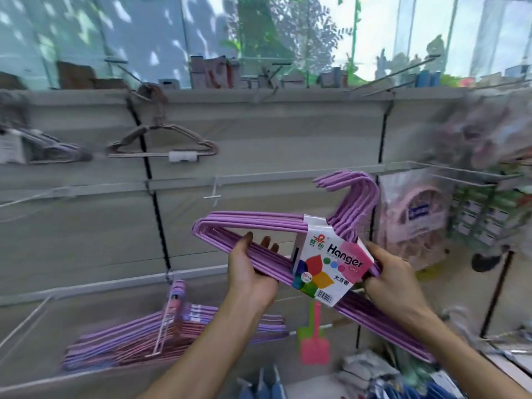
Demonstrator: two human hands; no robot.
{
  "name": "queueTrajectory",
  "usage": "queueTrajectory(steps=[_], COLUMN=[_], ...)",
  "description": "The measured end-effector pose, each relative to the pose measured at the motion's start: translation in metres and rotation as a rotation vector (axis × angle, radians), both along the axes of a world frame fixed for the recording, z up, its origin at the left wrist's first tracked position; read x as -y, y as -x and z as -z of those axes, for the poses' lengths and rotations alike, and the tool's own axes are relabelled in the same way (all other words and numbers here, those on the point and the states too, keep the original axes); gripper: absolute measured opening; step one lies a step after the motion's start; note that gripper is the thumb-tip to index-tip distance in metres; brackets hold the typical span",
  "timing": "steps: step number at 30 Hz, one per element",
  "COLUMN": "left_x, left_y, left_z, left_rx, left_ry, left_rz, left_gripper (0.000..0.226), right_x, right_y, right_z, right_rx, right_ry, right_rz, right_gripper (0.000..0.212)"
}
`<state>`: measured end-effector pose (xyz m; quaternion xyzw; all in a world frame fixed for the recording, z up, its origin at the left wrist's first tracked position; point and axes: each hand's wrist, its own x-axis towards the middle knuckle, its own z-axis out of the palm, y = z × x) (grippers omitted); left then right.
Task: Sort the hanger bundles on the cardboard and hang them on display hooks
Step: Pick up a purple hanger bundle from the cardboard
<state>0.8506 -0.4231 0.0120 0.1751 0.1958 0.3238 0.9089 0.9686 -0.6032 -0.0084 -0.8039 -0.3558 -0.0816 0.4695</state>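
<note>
The purple hanger bundle (259,223) looks like wire under a smooth, slightly glossy plastic coating. Between the two gripping hands, its wrapper label (331,263) is shiny printed paper or film. Above the grip, the display hook (213,187) is pale painted metal on a matt grey wall panel (86,240). Right of the grip hangs a pink item in a glossy clear plastic bag (414,214).

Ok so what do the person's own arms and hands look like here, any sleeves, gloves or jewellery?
Both forearms are bare as far as the frame shows, with no sleeve or cuff in view. The left hand and the right hand wear no gloves. No watch, bracelet or ring can be made out on either.
</note>
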Motion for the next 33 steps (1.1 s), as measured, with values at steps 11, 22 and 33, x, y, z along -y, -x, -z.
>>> queueTrajectory(steps=[11, 22, 33], left_x=[-0.100, -0.190, -0.220], left_y=[0.076, 0.080, 0.043], left_z=[0.007, 0.025, 0.044], left_rx=[-0.026, -0.029, 0.019], left_ry=[0.080, 0.119, 0.233], left_rz=[-0.113, -0.057, -0.060], left_gripper=[0.008, 0.007, 0.002], right_x=[-0.113, -0.187, -0.229], right_y=[0.049, 0.037, -0.013], right_z=[0.008, 0.021, 0.018], right_rx=[-0.065, -0.066, -0.002], right_ry=[0.058, 0.140, 0.225], right_rz=[-0.139, -0.105, -0.141], right_gripper=[0.059, 0.061, 0.059])
